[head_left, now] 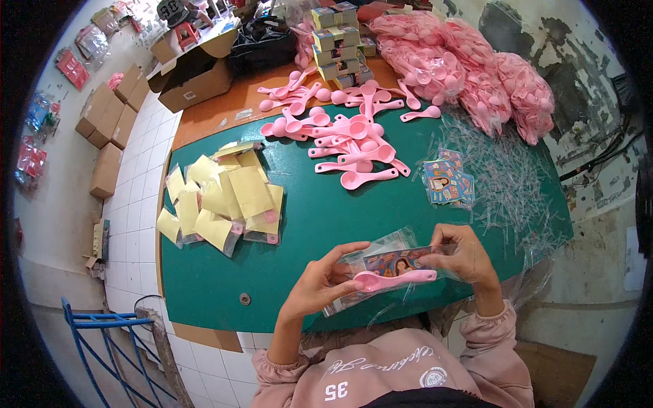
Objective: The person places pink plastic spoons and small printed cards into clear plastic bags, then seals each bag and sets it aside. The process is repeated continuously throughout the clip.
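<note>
Near the table's front edge, my two hands hold a clear plastic bag (pixel 447 267) with a pink spoon (pixel 401 278) and a colourful printed card (pixel 389 262) in it. The card lies behind the spoon, along its far side. My left hand (pixel 314 284) grips the bag at the spoon's bowl end, thumb on the front. At the handle end, my right hand (pixel 465 257) pinches the bag's edge, fingers closed. More clear bags (pixel 407 236) show behind the held one; whether my left hand also holds them I cannot tell.
On the green table (pixel 286 292) lie loose pink spoons (pixel 357 136), filled bags with yellow backs (pixel 224 194), printed cards (pixel 443 185) and clear plastic strips (pixel 507 190). Behind them are bulging bags of spoons (pixel 435 58), stacked card bundles (pixel 338 51) and an open cardboard box (pixel 197 85).
</note>
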Motion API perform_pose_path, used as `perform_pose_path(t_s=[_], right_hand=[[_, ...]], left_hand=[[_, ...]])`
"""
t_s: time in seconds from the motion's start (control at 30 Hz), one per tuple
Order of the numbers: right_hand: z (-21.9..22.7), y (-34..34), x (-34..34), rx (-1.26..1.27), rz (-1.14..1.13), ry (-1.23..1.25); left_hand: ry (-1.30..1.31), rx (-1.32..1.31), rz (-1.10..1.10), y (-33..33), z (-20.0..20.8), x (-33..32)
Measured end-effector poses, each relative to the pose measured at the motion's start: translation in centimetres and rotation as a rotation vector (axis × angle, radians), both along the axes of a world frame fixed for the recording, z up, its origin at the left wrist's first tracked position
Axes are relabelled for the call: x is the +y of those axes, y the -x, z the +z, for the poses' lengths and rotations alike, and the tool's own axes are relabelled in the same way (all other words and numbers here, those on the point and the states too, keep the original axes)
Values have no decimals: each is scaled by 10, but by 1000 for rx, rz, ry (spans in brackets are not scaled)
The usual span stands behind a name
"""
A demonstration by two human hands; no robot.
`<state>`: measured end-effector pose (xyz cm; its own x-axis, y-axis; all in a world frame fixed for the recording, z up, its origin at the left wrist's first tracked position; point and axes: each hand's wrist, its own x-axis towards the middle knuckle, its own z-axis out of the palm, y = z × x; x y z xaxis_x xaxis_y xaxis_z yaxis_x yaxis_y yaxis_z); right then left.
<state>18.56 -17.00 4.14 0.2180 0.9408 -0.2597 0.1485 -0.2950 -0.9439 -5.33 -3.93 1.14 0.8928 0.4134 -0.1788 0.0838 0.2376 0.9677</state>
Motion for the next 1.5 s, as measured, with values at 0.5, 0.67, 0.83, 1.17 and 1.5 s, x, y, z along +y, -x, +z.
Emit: perform_pose_path(t_s=[0.5,0.67,0.83,1.17,1.5], right_hand=[[4,34,17,-397,-74,-257],[2,48,5,-564,393,-291],[-12,58,-2,-703,462,-150],[-21,67,0,-743,519,-251],[-25,65,7,-778,548,-483]], left_hand=[[4,-95,391,-14,-26,-46],[540,-82,302,-8,-34,-71],[334,21,270,-7,-35,-75],[178,90,285,-2,-34,-72],[221,41,326,-20,-27,-55]])
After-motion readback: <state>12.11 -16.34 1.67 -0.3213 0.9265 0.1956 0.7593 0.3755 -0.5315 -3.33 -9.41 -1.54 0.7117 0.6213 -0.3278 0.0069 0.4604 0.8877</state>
